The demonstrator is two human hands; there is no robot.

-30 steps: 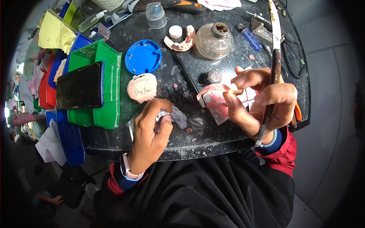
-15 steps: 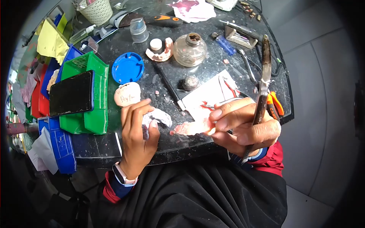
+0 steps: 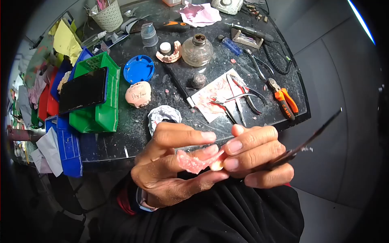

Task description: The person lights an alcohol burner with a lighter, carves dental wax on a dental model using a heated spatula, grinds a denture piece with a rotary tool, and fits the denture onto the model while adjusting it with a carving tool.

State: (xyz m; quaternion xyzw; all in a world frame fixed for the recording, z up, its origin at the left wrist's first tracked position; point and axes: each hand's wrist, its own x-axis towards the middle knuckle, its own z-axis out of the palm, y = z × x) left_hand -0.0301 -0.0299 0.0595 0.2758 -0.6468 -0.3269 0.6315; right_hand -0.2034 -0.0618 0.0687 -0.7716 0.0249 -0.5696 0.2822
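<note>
Both my hands are raised before the table's front edge, around a pink denture piece (image 3: 194,163) with a pale tooth at its right end. My left hand (image 3: 170,164) curls about it, with the thumb below and fingers above and behind. My right hand (image 3: 259,156) pinches the tooth end between thumb and fingertips. That same hand also clasps a dark, slender wax knife (image 3: 310,140), which slants up to the right, its other end hidden. Just beyond my left hand lies a whitish, horseshoe-shaped plaster model (image 3: 164,113).
Pliers (image 3: 251,96) and red scraps lie on a white card (image 3: 202,99). Orange-handled cutters (image 3: 285,101) are at the right. A glass spirit lamp (image 3: 197,52) stands farther back. On the left, a phone (image 3: 84,91) rests on a green bin (image 3: 107,115), near a lettered pink model (image 3: 138,94).
My left hand has left the plaster model and come round the pink denture piece. My right hand is lower, and the wax knife has tipped from nearly upright to slanting right.
</note>
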